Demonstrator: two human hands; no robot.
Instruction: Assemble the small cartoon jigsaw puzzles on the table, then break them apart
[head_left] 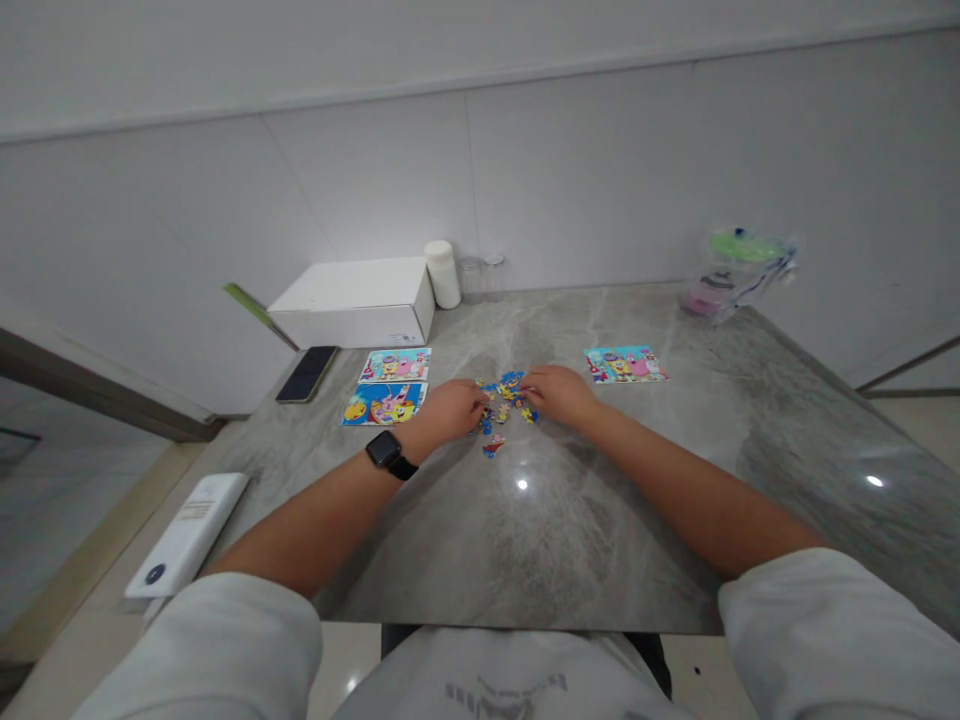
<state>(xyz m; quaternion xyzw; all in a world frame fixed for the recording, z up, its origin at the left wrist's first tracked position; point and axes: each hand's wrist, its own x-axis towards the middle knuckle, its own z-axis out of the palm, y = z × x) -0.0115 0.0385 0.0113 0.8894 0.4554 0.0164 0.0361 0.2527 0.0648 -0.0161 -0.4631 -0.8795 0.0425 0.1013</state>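
Small jigsaw puzzle pieces [510, 386] in blue and yellow lie in a loose pile at the middle of the grey table. My left hand [456, 408], with a black watch on its wrist, reaches in from the pile's left side, its fingers pinched on a puzzle piece. From the right, my right hand [559, 394] has its fingertips closed on another piece at the pile's edge; the piece is mostly hidden. A reddish-brown and blue piece [493, 447] lies apart, nearer to me.
Cartoon picture cards [396, 366] lie left of the pile, and a matching card [627, 365] lies right. Behind stand a white box [352, 300], a white cylinder [442, 275] and clear cups [493, 278]. A phone [307, 374], a white device [191, 530] and a plastic bag [739, 275] flank them.
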